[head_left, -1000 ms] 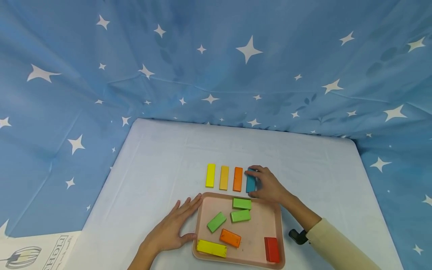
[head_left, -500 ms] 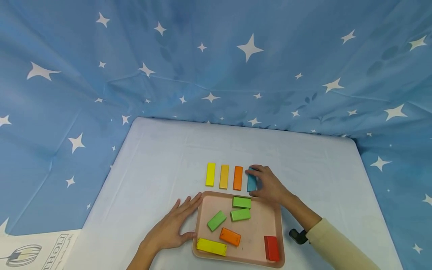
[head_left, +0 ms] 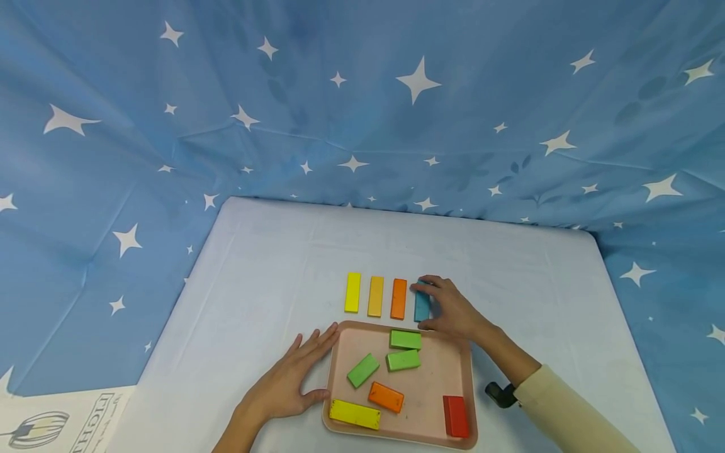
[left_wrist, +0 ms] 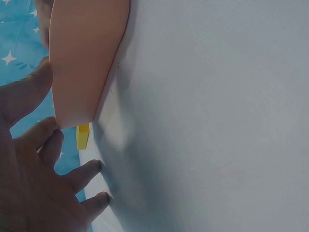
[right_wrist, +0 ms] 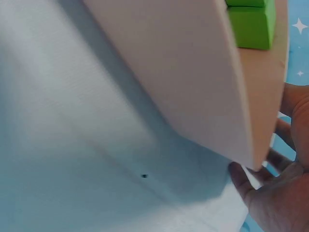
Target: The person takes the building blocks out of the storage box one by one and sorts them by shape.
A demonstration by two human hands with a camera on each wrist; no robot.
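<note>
My right hand [head_left: 451, 309] pinches a blue block [head_left: 421, 305] between thumb and fingers, on the white table just beyond the tray. This block stands at the right end of a row with a yellow block [head_left: 353, 292], a light orange block [head_left: 376, 296] and an orange block [head_left: 399, 299]. With fingers spread, my left hand [head_left: 289, 380] touches the left rim of the pink tray [head_left: 427, 412]. In the left wrist view, thumb and index fingertip meet the tray's wall [left_wrist: 87, 58]. The right wrist view hides the blue block behind the tray.
Inside the tray lie green blocks [head_left: 404, 360], another orange block [head_left: 386, 397], another yellow block [head_left: 355, 414] and a red block [head_left: 455, 416]. A black object [head_left: 501, 396] shows by the right sleeve. Blue star-patterned cloth [head_left: 362, 113] hangs behind the table.
The view shifts very slightly. Both hands, the blue block and the other blocks keep practically the same places.
</note>
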